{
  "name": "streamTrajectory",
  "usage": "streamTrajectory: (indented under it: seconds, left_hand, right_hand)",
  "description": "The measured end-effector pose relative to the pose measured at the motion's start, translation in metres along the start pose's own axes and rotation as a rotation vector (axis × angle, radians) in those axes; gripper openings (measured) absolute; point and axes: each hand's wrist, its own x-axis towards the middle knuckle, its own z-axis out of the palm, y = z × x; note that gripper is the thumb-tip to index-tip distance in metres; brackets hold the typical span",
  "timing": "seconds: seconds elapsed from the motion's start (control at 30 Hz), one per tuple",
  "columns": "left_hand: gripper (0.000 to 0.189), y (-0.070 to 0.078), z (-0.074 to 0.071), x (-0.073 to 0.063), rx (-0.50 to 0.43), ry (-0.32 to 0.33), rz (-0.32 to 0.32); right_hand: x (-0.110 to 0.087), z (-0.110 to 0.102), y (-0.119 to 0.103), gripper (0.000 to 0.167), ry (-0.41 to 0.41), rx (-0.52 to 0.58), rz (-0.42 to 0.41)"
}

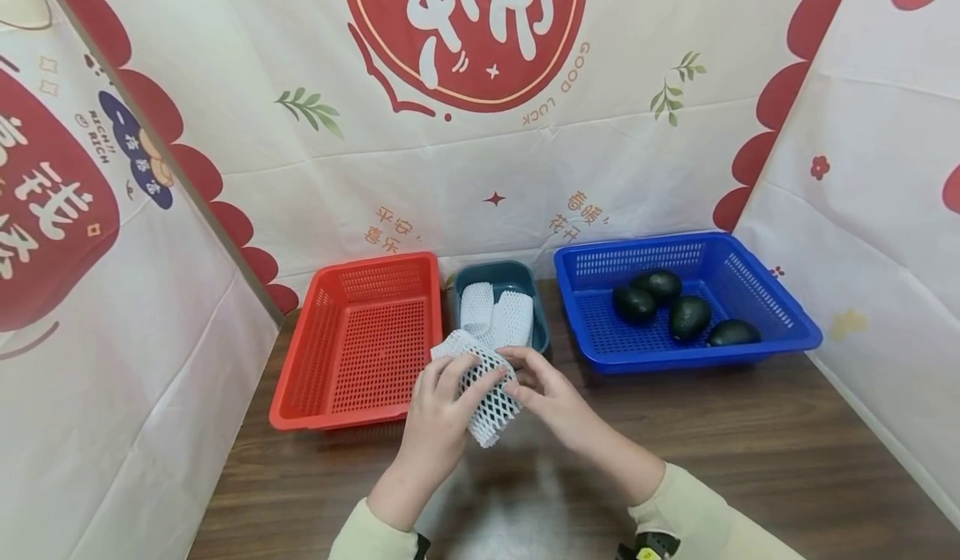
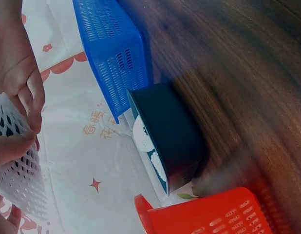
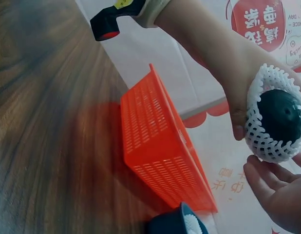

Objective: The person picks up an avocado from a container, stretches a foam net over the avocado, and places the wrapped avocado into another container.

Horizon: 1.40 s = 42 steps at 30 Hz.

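Observation:
Above the table, both hands hold a white foam net sleeve (image 1: 492,420) with a dark green avocado (image 3: 282,117) inside it. My left hand (image 1: 438,418) wraps its fingers and thumb around the sleeve from the left. On the other side, my right hand (image 1: 551,393) pinches the net's edge between thumb and fingers. In the right wrist view, the avocado's rounded end shows through the sleeve's opening. Just behind the hands, a dark teal bin (image 1: 542,318) contains more folded white foam sleeves (image 1: 513,318).
A red plastic basket (image 1: 431,293) with a bare slotted bottom stands to the left. At the right, a blue basket (image 1: 600,358) holds several dark avocados (image 1: 689,317). The wooden table (image 1: 712,427) is bordered by printed cloth walls (image 1: 480,160) behind and at both sides.

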Motion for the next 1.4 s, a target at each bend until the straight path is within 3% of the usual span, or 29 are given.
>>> streamTrajectory:
  seconds: [0.1, 0.2, 0.33, 0.47, 0.6, 0.73, 0.83, 0.97, 1.2, 1.4]
  left_hand:
    - [0.05, 0.0, -0.001, 0.001, -0.006, -0.011, 0.002]
    - [0.06, 0.001, -0.001, 0.003, 0.0, -0.009, -0.046]
    - [0.075, 0.004, -0.001, 0.006, -0.033, 0.025, -0.237]
    - [0.081, 0.009, -0.002, 0.011, -0.189, 0.041, -0.445]
    - [0.064, 0.015, -0.002, 0.012, -0.369, 0.074, -0.602]
    - [0.038, 0.019, -0.003, 0.012, -0.574, 0.13, -0.655]
    - [0.034, 0.022, -0.004, 0.012, -0.701, 0.083, -0.671]
    - [0.044, 0.025, -0.005, 0.013, -0.806, -0.001, -0.739]
    - [0.061, 0.026, -0.007, 0.017, -0.927, -0.054, -0.87]
    - [0.071, 0.02, -0.006, 0.017, -1.008, -0.079, -0.949]
  right_hand:
    - [0.001, 0.004, 0.002, 0.049, 0.028, 0.034, 0.02]
    - [0.0, 0.008, 0.003, 0.053, 0.067, 0.078, 0.001]
    - [-0.003, 0.011, 0.005, 0.056, 0.109, 0.165, -0.095]
    - [-0.006, 0.012, 0.01, 0.058, 0.152, 0.225, -0.245]
    - [-0.006, 0.012, 0.014, 0.058, 0.199, 0.208, -0.38]
    - [-0.003, 0.01, 0.013, 0.061, 0.253, 0.152, -0.41]
    - [-0.001, 0.009, 0.012, 0.064, 0.277, 0.092, -0.404]
    - [0.001, 0.01, 0.013, 0.066, 0.302, 0.016, -0.384]
    - [0.0, 0.018, 0.009, 0.066, 0.34, -0.1, -0.305]
    - [-0.002, 0.023, -0.005, 0.063, 0.278, -0.217, -0.376]
